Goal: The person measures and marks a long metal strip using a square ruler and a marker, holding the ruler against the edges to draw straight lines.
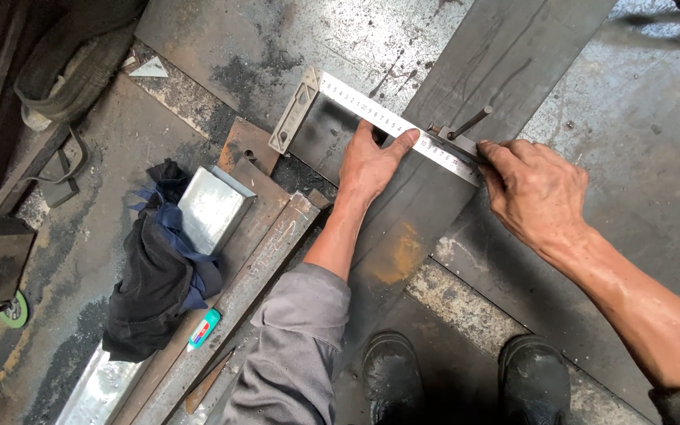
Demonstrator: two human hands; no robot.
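Nearest: two dark work boots (pixel 391 370) on the steel floor plate (pixel 647 118), beside loose angle-iron lengths (pixel 265 252), a dark rag bundle (pixel 155 275) and a green-capped marker (pixel 204 328). Middle: long steel strip (pixel 434 181) lying diagonally on the floor. Left hand (pixel 367 165), fingers spread flat, pressing a try square (pixel 391 120) across the strip, its stock (pixel 294 109) hooked against the strip's left edge. Right hand (pixel 533 189), fingers pinched narrow on a scriber (pixel 466 126) at the blade's far end. Risk, as judged: the blade is held by thumb pressure alone; if the stock lifts off the edge or the blade pivots under the scriber's side load, the line would run out of square. The strip's raw edges lie close to bare wrists.
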